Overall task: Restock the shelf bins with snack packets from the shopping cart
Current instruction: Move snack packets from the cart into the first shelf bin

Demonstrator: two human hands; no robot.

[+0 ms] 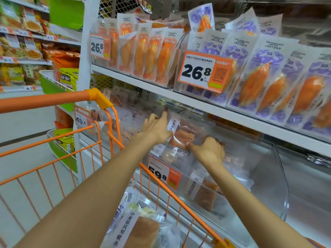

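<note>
At the near edge, more snack packets (143, 228) wait in the orange shopping cart (100, 145); two can be made out there, with others too jumbled to count. Beyond the cart rail, a person leans both arms into the clear bin (259, 176) on the lower shelf. The left hand (157, 127) lies with its fingers out flat against a clear snack packet (181, 136), steadying it, while the right hand (208, 151) has its grip curled round the packet's lower edge, holding it over the bin. One more packet (200, 192) leans just behind the 59.8 price tag (164, 173). The slick wrapper could slip from that partial hold, or tip forward over the bin's low front wall into the cart. Further up, two 26.8 price tags (202, 71) front rows of orange crab-stick packs (143, 51).
</note>
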